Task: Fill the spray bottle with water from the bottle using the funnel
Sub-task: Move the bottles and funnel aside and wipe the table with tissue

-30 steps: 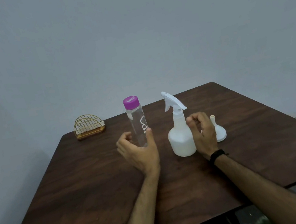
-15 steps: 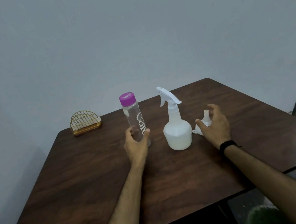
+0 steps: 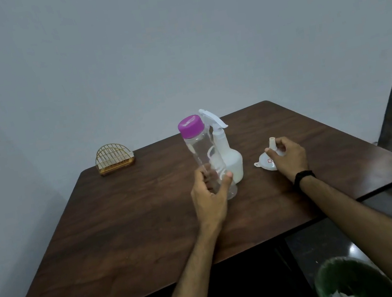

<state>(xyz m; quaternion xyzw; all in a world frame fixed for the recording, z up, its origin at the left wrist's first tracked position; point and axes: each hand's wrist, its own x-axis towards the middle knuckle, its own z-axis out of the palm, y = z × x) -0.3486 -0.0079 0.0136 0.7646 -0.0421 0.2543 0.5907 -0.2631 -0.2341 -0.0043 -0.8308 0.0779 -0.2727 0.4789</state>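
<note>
A clear water bottle (image 3: 200, 152) with a purple cap is tilted toward me, and my left hand (image 3: 211, 192) grips its lower part. Right behind it stands the white spray bottle (image 3: 230, 158), its trigger head still on, partly hidden by the water bottle. To the right a small white funnel (image 3: 266, 160) lies upside down on the dark wooden table (image 3: 130, 225), spout up. My right hand (image 3: 287, 157) pinches the funnel's spout between thumb and fingers.
A gold wire napkin holder (image 3: 114, 158) stands at the table's far left corner. A green bin (image 3: 352, 280) sits on the floor at the lower right, beside the table's near edge. A grey wall runs behind the table.
My left hand has closed round the water bottle, tilted it and drawn it closer, in front of the spray bottle. My right hand has closed on the funnel's spout.
</note>
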